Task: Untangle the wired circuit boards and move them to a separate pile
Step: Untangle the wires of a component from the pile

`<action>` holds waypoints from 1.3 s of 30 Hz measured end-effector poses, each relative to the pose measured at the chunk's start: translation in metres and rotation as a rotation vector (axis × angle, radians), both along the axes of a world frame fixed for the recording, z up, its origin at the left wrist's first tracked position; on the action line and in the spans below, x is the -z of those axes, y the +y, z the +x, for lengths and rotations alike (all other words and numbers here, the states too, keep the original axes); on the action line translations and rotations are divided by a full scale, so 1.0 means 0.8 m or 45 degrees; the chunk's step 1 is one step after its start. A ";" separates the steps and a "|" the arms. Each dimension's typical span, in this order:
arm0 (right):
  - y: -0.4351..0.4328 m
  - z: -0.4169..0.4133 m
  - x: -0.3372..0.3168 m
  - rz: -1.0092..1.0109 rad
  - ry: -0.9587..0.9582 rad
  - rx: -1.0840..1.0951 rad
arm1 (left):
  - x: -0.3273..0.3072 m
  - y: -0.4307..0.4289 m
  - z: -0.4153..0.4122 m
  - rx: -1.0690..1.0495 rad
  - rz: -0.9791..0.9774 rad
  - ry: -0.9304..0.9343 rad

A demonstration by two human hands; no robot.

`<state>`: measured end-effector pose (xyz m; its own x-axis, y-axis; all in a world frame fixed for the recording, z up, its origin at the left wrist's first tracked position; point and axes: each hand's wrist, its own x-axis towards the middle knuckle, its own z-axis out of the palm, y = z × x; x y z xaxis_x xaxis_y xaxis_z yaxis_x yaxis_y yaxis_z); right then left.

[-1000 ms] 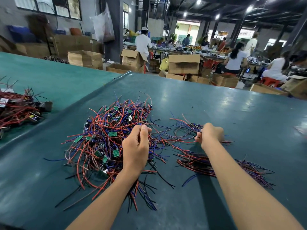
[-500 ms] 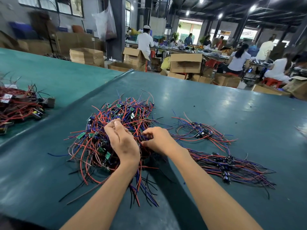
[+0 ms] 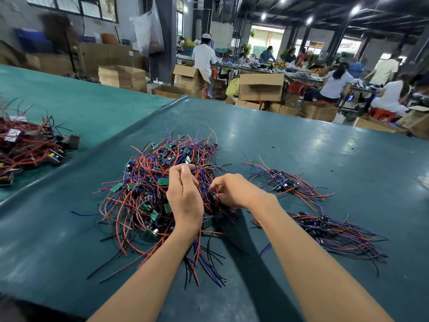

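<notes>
The tangled pile (image 3: 148, 182) of red and blue wired boards lies on the table (image 3: 301, 147). The left hand (image 3: 185, 196) is over it, its fingers (image 3: 183, 169) curled to the thumb; whether they hold a wire cannot be told. The right hand (image 3: 239, 191) pinches wires at the pile's right edge. Separated bundles (image 3: 334, 233) lie further right.

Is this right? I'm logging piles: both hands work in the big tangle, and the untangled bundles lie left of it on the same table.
One slip. The head view shows the left hand and right hand working in the big tangle, but the untangled bundles lie right of it on the same table.
</notes>
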<state>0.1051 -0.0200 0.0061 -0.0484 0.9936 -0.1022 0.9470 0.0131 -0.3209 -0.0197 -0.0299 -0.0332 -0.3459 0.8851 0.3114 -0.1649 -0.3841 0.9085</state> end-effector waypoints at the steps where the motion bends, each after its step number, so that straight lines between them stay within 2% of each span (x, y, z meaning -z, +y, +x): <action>1: -0.002 0.002 -0.002 0.021 -0.022 -0.022 | 0.000 0.001 0.000 0.000 -0.005 -0.003; 3: -0.007 0.009 -0.003 0.064 0.030 -0.037 | 0.000 0.001 -0.001 -0.005 -0.015 -0.012; 6: -0.017 0.022 -0.009 0.145 0.255 0.020 | -0.002 -0.001 -0.001 -0.008 -0.019 -0.010; 11: -0.039 0.033 -0.038 0.107 1.077 0.144 | -0.004 -0.001 -0.001 -0.014 -0.025 -0.002; 17: -0.058 0.040 -0.048 0.050 1.613 0.037 | -0.002 -0.001 -0.001 -0.003 -0.021 0.022; 21: -0.064 0.045 -0.050 0.011 1.881 -0.029 | -0.004 -0.002 -0.001 0.002 -0.025 0.015; 24: -0.061 0.061 -0.056 0.143 2.057 -0.011 | -0.003 -0.003 0.000 0.019 -0.030 -0.001; 27: -0.046 0.089 -0.061 0.432 2.261 0.246 | -0.003 -0.003 0.000 0.030 -0.024 -0.005; 29: -0.032 0.111 -0.057 0.602 2.224 0.560 | -0.003 -0.004 0.000 0.030 -0.021 0.000; 30: -0.026 0.124 -0.051 0.653 2.109 0.721 | -0.003 -0.005 0.000 0.028 -0.022 0.005; 32: -0.016 0.150 -0.032 0.670 1.795 0.978 | -0.003 -0.005 0.000 0.025 -0.025 0.013; 34: -0.014 0.176 -0.012 0.598 1.639 1.128 | -0.002 -0.005 -0.001 0.024 -0.022 0.018; 39: -0.021 0.203 0.006 0.447 1.920 1.240 | -0.001 -0.001 0.000 0.032 -0.020 0.042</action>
<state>0.2677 -0.0367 0.0010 0.6506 0.6847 -0.3286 -0.4035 -0.0550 -0.9133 -0.0200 -0.0311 -0.0323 -0.3130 0.8983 0.3085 -0.1439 -0.3659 0.9195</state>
